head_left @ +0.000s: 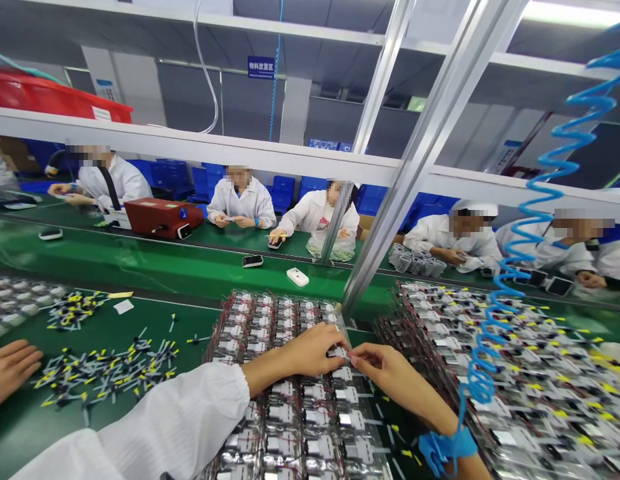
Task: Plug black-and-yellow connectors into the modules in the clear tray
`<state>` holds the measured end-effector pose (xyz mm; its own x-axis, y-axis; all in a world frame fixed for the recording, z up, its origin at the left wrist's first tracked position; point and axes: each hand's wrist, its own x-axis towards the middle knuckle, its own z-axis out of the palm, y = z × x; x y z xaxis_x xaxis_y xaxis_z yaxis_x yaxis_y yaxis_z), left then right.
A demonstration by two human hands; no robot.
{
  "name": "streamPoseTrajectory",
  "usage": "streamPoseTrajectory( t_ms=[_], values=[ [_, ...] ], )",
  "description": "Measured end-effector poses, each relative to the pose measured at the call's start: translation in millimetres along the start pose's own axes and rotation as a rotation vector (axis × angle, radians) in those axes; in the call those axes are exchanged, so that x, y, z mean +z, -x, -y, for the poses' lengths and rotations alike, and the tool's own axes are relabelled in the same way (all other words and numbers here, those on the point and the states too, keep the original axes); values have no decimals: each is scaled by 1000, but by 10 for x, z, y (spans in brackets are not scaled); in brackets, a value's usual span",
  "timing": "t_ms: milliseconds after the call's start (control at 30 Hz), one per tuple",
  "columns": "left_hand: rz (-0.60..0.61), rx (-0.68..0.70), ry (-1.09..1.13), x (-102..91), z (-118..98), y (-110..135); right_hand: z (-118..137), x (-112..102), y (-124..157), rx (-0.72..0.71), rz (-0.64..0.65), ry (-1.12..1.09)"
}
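Observation:
My left hand reaches across a clear plastic tray filled with rows of small white-and-silver parts with thin red wires. Its fingers are curled at the tray's right edge, over one of these parts. There my right hand meets it, thumb and forefinger pinched together almost against the left fingertips. Whatever either hand pinches is too small and covered to make out. A blue strap with a coiled cord circles my right wrist.
Small black parts with yellow tips and grey tubes lie loose on the green bench. Another person's hand rests at the left. More filled trays stand right. A metal post rises ahead; co-workers sit beyond the conveyor.

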<state>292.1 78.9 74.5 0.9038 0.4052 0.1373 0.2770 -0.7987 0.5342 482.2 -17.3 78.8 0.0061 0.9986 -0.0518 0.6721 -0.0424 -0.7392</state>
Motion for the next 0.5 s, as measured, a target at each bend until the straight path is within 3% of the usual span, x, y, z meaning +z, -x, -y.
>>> streamPoseTrajectory(
  t_ms=[233, 367, 500],
  values=[
    [1, -4, -14, 20, 17, -11, -66, 15, 21, -45, -212, -22],
    [-8, 1, -8, 26, 17, -9, -127, 20, 17, -62, -147, 18],
    [-17, -3, 3, 38, 25, -8, 3, -9, 44, -25, -99, 92]
  ],
)
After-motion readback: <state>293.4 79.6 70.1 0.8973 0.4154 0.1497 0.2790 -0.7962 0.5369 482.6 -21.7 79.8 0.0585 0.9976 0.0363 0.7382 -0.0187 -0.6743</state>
